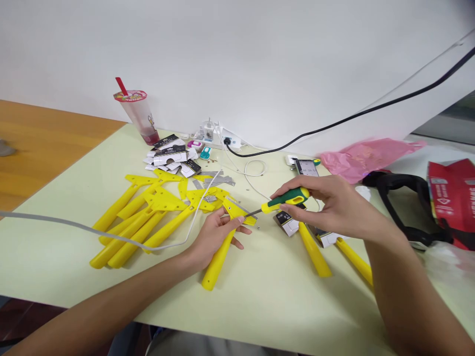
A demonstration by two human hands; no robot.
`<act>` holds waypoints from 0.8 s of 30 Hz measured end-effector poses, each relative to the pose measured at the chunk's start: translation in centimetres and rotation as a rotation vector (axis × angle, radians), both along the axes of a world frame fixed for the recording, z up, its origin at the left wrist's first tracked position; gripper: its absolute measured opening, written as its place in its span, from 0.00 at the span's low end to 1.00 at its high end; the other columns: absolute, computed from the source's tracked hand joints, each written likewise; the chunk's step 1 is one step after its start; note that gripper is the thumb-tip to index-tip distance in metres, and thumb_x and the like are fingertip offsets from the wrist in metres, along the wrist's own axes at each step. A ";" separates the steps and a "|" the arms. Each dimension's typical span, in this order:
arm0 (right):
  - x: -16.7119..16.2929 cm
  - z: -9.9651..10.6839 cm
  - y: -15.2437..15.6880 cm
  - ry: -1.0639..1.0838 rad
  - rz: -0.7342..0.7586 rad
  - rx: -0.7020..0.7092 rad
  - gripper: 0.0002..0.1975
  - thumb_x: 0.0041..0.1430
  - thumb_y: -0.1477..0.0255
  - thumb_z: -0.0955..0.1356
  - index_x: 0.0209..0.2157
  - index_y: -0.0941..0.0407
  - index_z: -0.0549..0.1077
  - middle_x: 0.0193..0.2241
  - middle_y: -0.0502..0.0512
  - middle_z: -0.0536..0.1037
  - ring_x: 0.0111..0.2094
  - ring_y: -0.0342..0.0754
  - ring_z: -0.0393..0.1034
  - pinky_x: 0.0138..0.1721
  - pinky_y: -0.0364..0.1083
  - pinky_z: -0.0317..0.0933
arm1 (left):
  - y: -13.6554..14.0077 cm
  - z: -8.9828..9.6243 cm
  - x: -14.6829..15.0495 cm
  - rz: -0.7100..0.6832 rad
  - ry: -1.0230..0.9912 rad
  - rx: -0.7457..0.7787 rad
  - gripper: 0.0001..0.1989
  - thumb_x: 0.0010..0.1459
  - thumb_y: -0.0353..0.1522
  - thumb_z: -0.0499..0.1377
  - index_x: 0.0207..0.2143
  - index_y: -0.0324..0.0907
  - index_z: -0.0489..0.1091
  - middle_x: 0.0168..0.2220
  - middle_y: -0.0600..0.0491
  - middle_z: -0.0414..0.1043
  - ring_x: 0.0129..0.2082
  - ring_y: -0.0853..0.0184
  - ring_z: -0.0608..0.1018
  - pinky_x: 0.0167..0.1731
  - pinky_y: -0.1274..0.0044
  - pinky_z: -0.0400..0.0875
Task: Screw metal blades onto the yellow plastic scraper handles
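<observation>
My left hand is closed around the neck of a yellow plastic scraper, whose handle points down toward the table's near edge. A metal blade lies along the scraper's head. In my right hand is a screwdriver with a green and yellow handle. Its shaft slants down left, and the tip meets the scraper's head near a screw by my left thumb. To the left lies a pile of yellow scraper parts, with loose grey blades behind it.
Black-and-white card sleeves are heaped near a drink cup. A power strip sits by the wall, its cables crossing the table. Two sleeved scrapers, a phone, a pink bag and a red package are right.
</observation>
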State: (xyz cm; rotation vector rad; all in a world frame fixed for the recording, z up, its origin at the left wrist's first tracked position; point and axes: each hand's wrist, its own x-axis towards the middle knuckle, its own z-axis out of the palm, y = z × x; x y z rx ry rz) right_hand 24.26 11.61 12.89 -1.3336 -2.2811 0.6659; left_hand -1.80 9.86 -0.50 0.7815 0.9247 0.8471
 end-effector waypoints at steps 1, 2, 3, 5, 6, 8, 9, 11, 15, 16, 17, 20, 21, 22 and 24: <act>0.0 0.0 0.0 0.000 0.002 0.000 0.15 0.65 0.56 0.74 0.49 0.47 0.84 0.40 0.53 0.87 0.35 0.53 0.79 0.33 0.49 0.70 | 0.0 0.0 0.0 -0.005 -0.003 0.002 0.23 0.61 0.40 0.73 0.52 0.40 0.72 0.53 0.39 0.80 0.48 0.53 0.87 0.24 0.78 0.81; 0.1 0.0 0.0 0.000 0.003 0.002 0.15 0.65 0.56 0.74 0.49 0.47 0.84 0.40 0.52 0.87 0.35 0.53 0.79 0.33 0.49 0.69 | 0.0 0.0 0.0 -0.007 -0.005 0.002 0.23 0.61 0.40 0.73 0.52 0.40 0.72 0.53 0.39 0.80 0.48 0.53 0.87 0.24 0.78 0.81; 0.2 0.0 0.0 -0.002 0.003 0.004 0.15 0.64 0.56 0.74 0.49 0.47 0.84 0.40 0.52 0.87 0.34 0.52 0.79 0.33 0.49 0.69 | 0.0 0.0 0.0 -0.007 -0.008 0.000 0.23 0.61 0.41 0.73 0.52 0.40 0.72 0.53 0.39 0.80 0.48 0.53 0.87 0.25 0.78 0.81; 0.3 -0.1 0.0 -0.005 0.004 0.010 0.16 0.64 0.56 0.74 0.50 0.46 0.84 0.40 0.53 0.87 0.34 0.52 0.79 0.33 0.49 0.69 | 0.0 0.1 0.0 -0.003 -0.009 -0.007 0.23 0.61 0.41 0.73 0.51 0.40 0.72 0.53 0.38 0.80 0.49 0.52 0.87 0.25 0.77 0.81; 0.4 -0.1 0.0 -0.003 0.005 0.014 0.16 0.64 0.56 0.74 0.50 0.46 0.84 0.41 0.53 0.87 0.34 0.53 0.79 0.34 0.49 0.69 | 0.0 0.1 0.0 -0.001 -0.009 -0.010 0.23 0.60 0.41 0.74 0.51 0.40 0.72 0.53 0.38 0.80 0.49 0.52 0.86 0.25 0.77 0.82; 0.5 -0.1 0.0 0.007 0.010 0.024 0.16 0.64 0.56 0.74 0.50 0.46 0.84 0.42 0.53 0.87 0.37 0.54 0.80 0.37 0.50 0.71 | 0.0 0.2 0.0 -0.001 -0.009 -0.012 0.23 0.60 0.41 0.74 0.50 0.39 0.71 0.53 0.38 0.80 0.49 0.52 0.86 0.25 0.77 0.82; 0.5 -0.1 0.0 0.013 0.012 0.027 0.15 0.64 0.56 0.74 0.50 0.46 0.84 0.42 0.53 0.87 0.38 0.55 0.81 0.38 0.50 0.72 | 0.0 0.2 0.0 -0.003 -0.010 -0.011 0.23 0.60 0.41 0.74 0.50 0.39 0.71 0.53 0.38 0.80 0.49 0.51 0.86 0.26 0.77 0.82; 0.6 -0.2 0.0 0.022 0.012 0.031 0.15 0.64 0.56 0.74 0.49 0.46 0.84 0.43 0.53 0.87 0.40 0.56 0.81 0.40 0.51 0.73 | 0.0 0.2 0.0 -0.003 -0.011 -0.011 0.23 0.60 0.41 0.74 0.50 0.39 0.71 0.53 0.38 0.79 0.50 0.51 0.86 0.26 0.77 0.82; 0.5 -0.2 0.0 0.009 0.012 0.017 0.16 0.64 0.55 0.74 0.50 0.46 0.84 0.42 0.54 0.87 0.38 0.55 0.81 0.37 0.50 0.72 | 0.0 0.3 0.0 -0.005 -0.014 -0.012 0.23 0.61 0.40 0.73 0.51 0.39 0.72 0.54 0.37 0.79 0.50 0.52 0.86 0.26 0.76 0.82; 0.5 -0.2 0.0 0.005 0.011 0.013 0.16 0.64 0.55 0.74 0.50 0.46 0.84 0.41 0.53 0.87 0.37 0.55 0.80 0.36 0.50 0.71 | 0.0 0.3 0.0 -0.005 -0.017 -0.012 0.23 0.61 0.40 0.73 0.52 0.39 0.72 0.55 0.37 0.79 0.50 0.52 0.86 0.26 0.76 0.82; 0.5 -0.2 0.0 0.002 0.011 0.010 0.16 0.64 0.55 0.74 0.50 0.46 0.84 0.41 0.53 0.87 0.37 0.54 0.80 0.36 0.50 0.71 | 0.0 0.3 0.0 -0.007 -0.021 -0.011 0.23 0.61 0.40 0.73 0.52 0.39 0.72 0.55 0.38 0.79 0.50 0.52 0.86 0.26 0.76 0.82; 0.5 -0.2 0.1 0.007 0.010 0.008 0.16 0.64 0.55 0.74 0.50 0.46 0.84 0.41 0.53 0.87 0.38 0.55 0.81 0.38 0.51 0.72 | -0.1 0.3 0.1 -0.007 -0.029 -0.008 0.22 0.61 0.40 0.73 0.52 0.40 0.72 0.56 0.38 0.79 0.49 0.52 0.87 0.25 0.76 0.82; 0.5 -0.2 0.1 0.010 0.012 0.008 0.16 0.64 0.55 0.74 0.50 0.45 0.84 0.41 0.53 0.87 0.39 0.56 0.81 0.38 0.51 0.73 | -0.1 0.3 0.1 -0.006 -0.029 -0.009 0.22 0.62 0.41 0.72 0.51 0.40 0.72 0.56 0.38 0.79 0.48 0.52 0.87 0.25 0.76 0.82; 0.5 -0.2 0.1 0.012 0.014 0.008 0.16 0.64 0.55 0.74 0.50 0.45 0.84 0.42 0.53 0.87 0.39 0.56 0.81 0.39 0.52 0.73 | -0.1 0.3 0.1 -0.005 -0.030 -0.010 0.21 0.62 0.41 0.72 0.51 0.40 0.72 0.56 0.38 0.79 0.48 0.52 0.87 0.25 0.76 0.82; 0.4 -0.2 0.0 0.016 0.004 0.014 0.16 0.64 0.55 0.75 0.49 0.45 0.84 0.42 0.53 0.87 0.39 0.56 0.81 0.39 0.52 0.73 | 0.0 0.4 0.1 -0.002 -0.030 -0.011 0.21 0.62 0.41 0.72 0.50 0.40 0.72 0.56 0.38 0.79 0.48 0.52 0.87 0.25 0.77 0.82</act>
